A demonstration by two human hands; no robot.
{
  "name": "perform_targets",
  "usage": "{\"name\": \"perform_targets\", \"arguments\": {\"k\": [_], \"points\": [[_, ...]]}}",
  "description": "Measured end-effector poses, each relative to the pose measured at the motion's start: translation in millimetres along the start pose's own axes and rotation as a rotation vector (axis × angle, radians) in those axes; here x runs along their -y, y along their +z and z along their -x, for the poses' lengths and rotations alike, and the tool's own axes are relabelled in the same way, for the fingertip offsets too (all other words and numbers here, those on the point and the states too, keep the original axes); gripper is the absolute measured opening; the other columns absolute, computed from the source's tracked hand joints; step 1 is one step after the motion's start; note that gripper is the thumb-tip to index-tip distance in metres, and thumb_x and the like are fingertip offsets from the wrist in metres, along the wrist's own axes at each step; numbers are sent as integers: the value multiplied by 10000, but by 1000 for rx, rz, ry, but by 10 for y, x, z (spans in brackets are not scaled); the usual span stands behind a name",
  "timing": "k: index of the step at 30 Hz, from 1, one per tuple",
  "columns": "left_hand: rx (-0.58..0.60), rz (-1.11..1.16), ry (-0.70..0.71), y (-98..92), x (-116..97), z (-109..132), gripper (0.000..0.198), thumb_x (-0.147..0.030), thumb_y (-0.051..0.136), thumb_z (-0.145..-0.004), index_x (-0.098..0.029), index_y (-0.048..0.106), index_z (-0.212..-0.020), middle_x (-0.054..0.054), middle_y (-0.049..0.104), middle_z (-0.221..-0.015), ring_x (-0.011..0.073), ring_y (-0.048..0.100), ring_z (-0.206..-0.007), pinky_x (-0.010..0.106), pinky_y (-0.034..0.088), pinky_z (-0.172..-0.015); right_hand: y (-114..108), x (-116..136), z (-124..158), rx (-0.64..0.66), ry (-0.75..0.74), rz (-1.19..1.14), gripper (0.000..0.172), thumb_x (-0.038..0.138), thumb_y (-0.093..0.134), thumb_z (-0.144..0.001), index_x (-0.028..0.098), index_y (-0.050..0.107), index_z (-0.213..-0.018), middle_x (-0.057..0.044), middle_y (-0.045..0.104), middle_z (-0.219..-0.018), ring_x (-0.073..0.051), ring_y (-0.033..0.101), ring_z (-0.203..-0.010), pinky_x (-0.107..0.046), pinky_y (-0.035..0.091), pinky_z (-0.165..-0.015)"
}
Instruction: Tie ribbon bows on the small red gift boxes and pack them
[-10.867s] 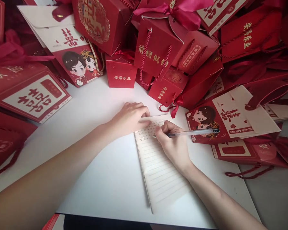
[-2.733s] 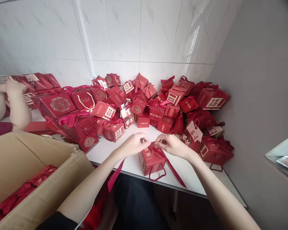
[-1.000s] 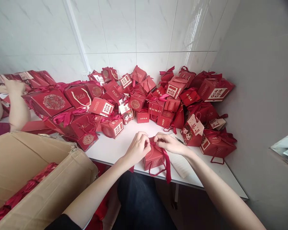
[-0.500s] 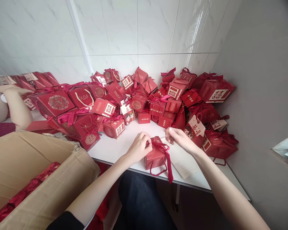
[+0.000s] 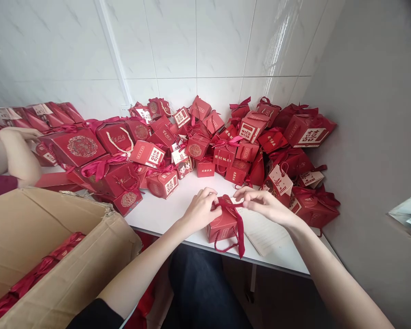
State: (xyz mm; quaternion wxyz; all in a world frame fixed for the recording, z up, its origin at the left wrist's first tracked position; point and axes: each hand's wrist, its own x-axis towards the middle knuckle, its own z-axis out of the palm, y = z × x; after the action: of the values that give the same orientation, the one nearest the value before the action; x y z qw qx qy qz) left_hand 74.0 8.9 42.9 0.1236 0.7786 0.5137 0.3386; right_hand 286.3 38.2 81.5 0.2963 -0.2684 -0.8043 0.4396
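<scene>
A red gift box [image 5: 221, 225] with a twisted cord handle stands near the front edge of the white table. Across its top lies a dark red ribbon [image 5: 240, 233], one end hanging down the box's right side. My left hand [image 5: 201, 208] is at the top left of the box, its fingers pinched on the ribbon. From the right, my right hand [image 5: 260, 204] pinches the ribbon between thumb and fingertips above the box's right edge. A sheet of paper [image 5: 265, 233] lies partly beneath my right hand.
Many red boxes [image 5: 198, 146] are heaped along the tiled wall. An open cardboard carton [image 5: 89, 256] with red items inside stands at the lower left. Another person's arm [image 5: 20, 155] is at the far left. A grey wall [image 5: 370, 137] bounds the right.
My right hand has moved down and closer to the box and now pinches the ribbon. The other person's arm has shifted slightly left.
</scene>
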Motion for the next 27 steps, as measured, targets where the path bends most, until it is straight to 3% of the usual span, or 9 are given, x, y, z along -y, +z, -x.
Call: {"name": "perform_targets", "arguments": {"k": [3,5,7,13,18,23,27], "points": [[-95,190,-118,-16,18,-38,81,-148,520,-726,-193,475,-674,50,563,-1000,203,549,-1006,387,405,-936,-18,-29,11,-144,15,-293,397,533,632,-704,186,469,-600,-62,559,-903,-157,524,-728,-304,414,-634],[-178,287,-182,-42,38,-66,67,-154,500,-724,-195,478,-677,42,578,-999,198,546,-1029,381,376,-964,-9,-12,11,-199,16,-460,431,564,654,-653,205,421,-607,-15,510,-734,-95,403,-513,-274,342,-494],[-252,371,-223,-76,56,-92,36,-169,489,-718,-194,502,-696,40,587,-1004,199,544,-1031,369,374,-956,3,29,5,-236,7,-556,444,568,648,-645,221,373,-607,35,433,-618,-62,272,-424,-257,266,-437],[-343,879,-325,-180,82,-121,89,-210,468,-717,-178,550,-711,-9,589,-704,131,559,-679,262,443,-667,11,48,-19,-316,4,-696,352,462,678,-672,227,416,-657,82,346,-551,-41,200,-387,-229,207,-399],[-514,1288,-512,-315,104,-143,118,-294,527,-751,-176,525,-744,-10,596,-712,106,560,-616,231,452,-591,14,-72,30,-388,8,-725,343,438,763,-608,222,587,-809,55,420,-563,-64,327,-437,-230,267,-407],[-662,1456,-642,-462,241,-198,143,-208,440,-840,-180,503,-715,-25,569,-684,69,539,-581,189,446,-565,-19,-111,140,-425,-20,-754,284,397,784,-605,227,575,-696,41,423,-548,-71,346,-442,-218,262,-385],[-632,1412,-678,-468,388,-174,181,-177,443,-839,-150,543,-690,1,579,-685,42,437,-464,174,393,-483,-43,-54,189,-526,-44,-771,284,348,773,-596,249,557,-751,55,421,-594,-53,273,-402,-214,234,-351]]}}
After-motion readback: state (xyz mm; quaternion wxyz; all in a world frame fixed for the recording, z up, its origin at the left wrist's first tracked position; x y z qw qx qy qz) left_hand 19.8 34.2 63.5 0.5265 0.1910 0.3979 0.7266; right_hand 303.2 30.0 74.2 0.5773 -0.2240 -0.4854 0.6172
